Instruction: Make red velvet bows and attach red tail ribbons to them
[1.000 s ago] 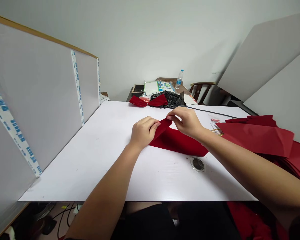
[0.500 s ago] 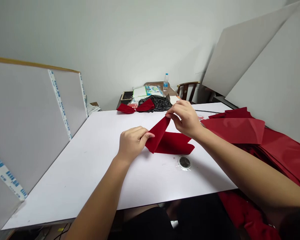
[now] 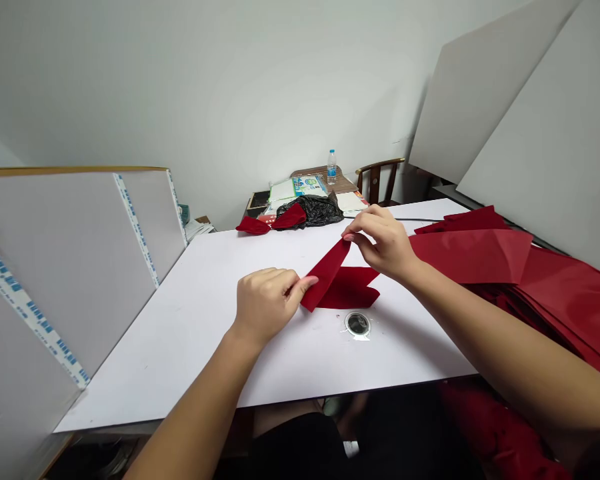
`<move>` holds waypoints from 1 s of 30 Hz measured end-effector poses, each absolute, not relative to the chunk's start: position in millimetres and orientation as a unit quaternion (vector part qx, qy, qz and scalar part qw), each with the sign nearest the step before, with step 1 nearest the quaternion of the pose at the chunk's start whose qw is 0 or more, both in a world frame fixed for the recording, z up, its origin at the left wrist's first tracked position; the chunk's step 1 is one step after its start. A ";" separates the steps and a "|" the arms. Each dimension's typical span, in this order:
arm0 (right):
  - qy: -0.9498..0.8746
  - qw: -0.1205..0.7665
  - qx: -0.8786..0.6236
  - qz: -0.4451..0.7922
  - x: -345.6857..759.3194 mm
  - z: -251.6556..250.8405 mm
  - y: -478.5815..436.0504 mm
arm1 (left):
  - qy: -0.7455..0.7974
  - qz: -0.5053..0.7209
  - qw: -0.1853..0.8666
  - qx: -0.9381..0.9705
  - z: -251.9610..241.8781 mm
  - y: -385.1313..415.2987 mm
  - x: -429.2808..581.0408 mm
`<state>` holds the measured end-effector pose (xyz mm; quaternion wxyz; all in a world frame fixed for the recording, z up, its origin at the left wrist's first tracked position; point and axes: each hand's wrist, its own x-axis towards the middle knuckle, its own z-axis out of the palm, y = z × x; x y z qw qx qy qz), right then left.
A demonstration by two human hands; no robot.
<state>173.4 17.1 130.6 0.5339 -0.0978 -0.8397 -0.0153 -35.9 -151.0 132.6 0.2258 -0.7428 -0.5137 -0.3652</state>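
White board tabletop (image 3: 170, 353) | folded red velvet strip (image 3: 347, 293) mid-board | small tape roll (image 3: 357, 325) just beside it | red fabric sheets (image 3: 473, 248) piled at right edge

Bright even light, soft shadow below the right hand (image 3: 383, 245), curved edges

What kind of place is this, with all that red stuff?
Probably a craft workroom: there's a big white worktable, a pile of cut red sheets, and a folded red velvet strip.
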 end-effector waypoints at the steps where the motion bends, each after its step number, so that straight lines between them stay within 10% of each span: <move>1: -0.838 0.538 -0.090 -0.006 176.6 131.2 17.4 | -0.493 -0.363 0.185 -0.768 136.4 -154.9 -32.5; 6: -0.800 0.595 -0.060 0.059 192.3 139.6 17.6 | -0.372 -0.401 -0.077 -0.834 156.1 -166.9 -25.2; 11: -0.806 0.581 -0.007 0.113 200.3 152.5 2.7 | -0.479 -0.559 -0.035 -0.676 177.8 -129.2 -27.5; 23: -0.743 0.624 0.000 0.242 208.7 178.8 -25.5 | -0.337 -0.428 -0.429 -0.721 181.5 -84.7 19.7; 30: -0.683 0.548 -0.093 0.474 226.8 175.6 -21.5 | -0.430 -0.493 -0.351 -0.670 199.5 -99.6 34.6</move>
